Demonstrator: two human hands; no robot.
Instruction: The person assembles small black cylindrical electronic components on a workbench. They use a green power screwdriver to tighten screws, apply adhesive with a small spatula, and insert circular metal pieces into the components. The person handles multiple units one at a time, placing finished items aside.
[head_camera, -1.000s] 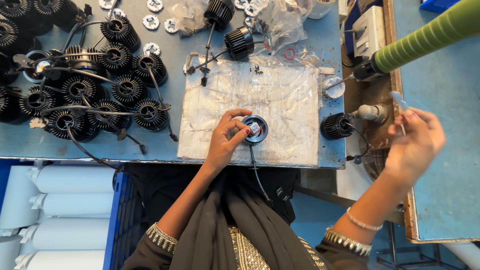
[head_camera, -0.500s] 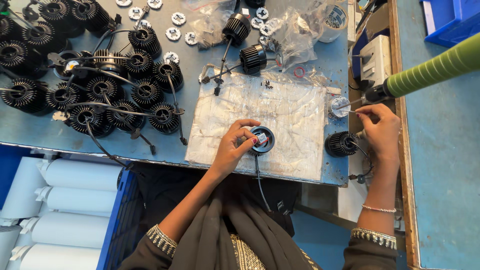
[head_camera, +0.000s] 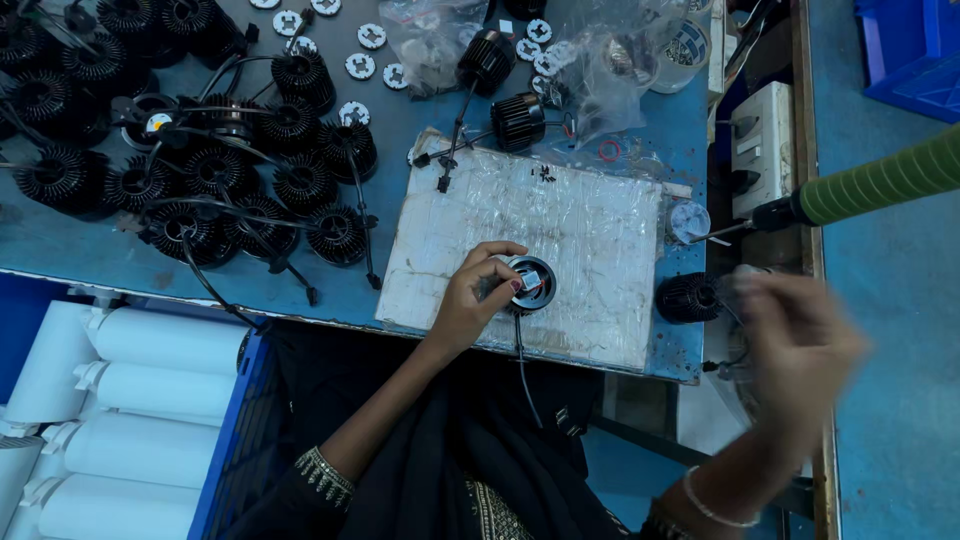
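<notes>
Left hand (head_camera: 468, 305) fingers grasping round black finned lamp housing (head_camera: 527, 283) on plastic-wrapped white board (head_camera: 580, 230); right hand (head_camera: 800, 345) blurred, grip unclear, near blue desk (head_camera: 90, 250) edge.

round black finned lamp housing (head_camera: 527, 283) lies open side up on the plastic-wrapped board (head_camera: 580, 230).

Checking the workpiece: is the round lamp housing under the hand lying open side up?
Yes: the lamp housing shows its open cavity, held by the left hand.
</notes>
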